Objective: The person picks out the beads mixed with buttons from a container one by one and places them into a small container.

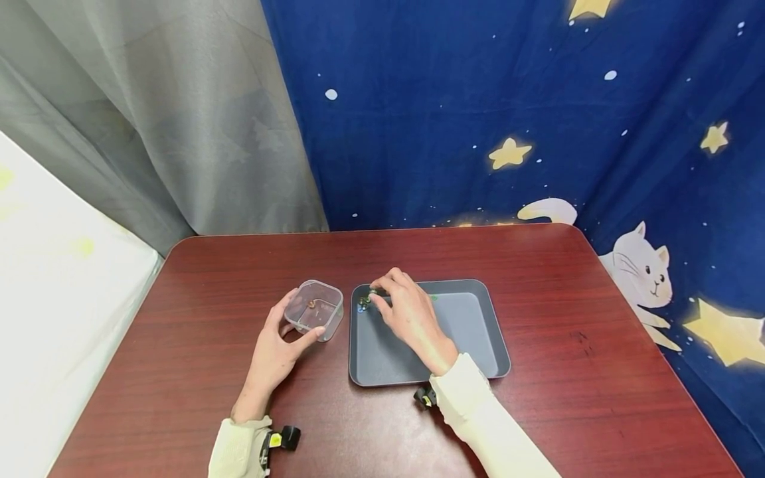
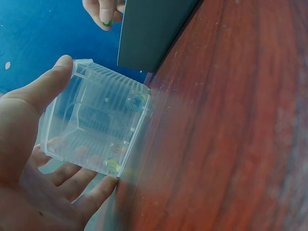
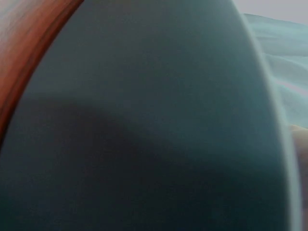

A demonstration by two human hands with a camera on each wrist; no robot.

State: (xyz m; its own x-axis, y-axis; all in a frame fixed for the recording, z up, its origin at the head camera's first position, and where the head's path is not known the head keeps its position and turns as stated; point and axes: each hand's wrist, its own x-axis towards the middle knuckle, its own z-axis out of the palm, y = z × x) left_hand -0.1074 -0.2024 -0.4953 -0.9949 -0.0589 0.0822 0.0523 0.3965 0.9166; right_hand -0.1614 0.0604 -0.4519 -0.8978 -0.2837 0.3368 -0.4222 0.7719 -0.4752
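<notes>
My left hand (image 1: 276, 352) holds a clear plastic box (image 1: 311, 325) at the left of the grey tray (image 1: 382, 358), thumb on one side and fingers on the other. Through its wall in the left wrist view show a blue marble (image 2: 136, 101) and a yellow-green marble (image 2: 112, 166). Over the tray's far left corner, my right hand (image 1: 412, 315) pinches a green marble (image 2: 107, 23) between thumb and fingertips. Just below those fingertips lie a few small marbles (image 1: 362, 305). The tray's wall (image 3: 159, 86) fills most of the right wrist view, with only a sliver of hand beside it.
Another green marble (image 1: 434, 298) lies by the tray's far wall, partly behind the right hand. All this stands on a reddish-brown table (image 1: 574, 372). Grey cloth (image 1: 197, 133) and a blue star-patterned curtain (image 1: 430, 133) hang behind the table's far edge.
</notes>
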